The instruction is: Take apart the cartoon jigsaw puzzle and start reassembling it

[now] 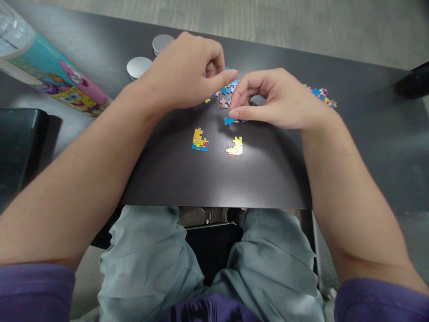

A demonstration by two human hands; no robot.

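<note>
My left hand (197, 71) is over a loose pile of jigsaw puzzle pieces (231, 89), fingers curled and thumb stretched across the pile. Its fingertips are partly hidden, so anything between them cannot be made out. To its right, my right hand (271, 96) pinches a blue puzzle piece (229, 121) between thumb and fingers, just above the table. Nearer to me lie two small joined or single pieces: a yellow one with a red and blue lower edge (200, 141) on the left, and a bright yellow one (236, 146) on the right.
More puzzle pieces (321, 95) lie beyond my right wrist. Two stacks of silvery discs (139, 67) stand past my left forearm. A cartoon-printed cylindrical container (63, 80) and a black object (20, 138) are at left. The dark table's (214, 188) front edge is above my lap.
</note>
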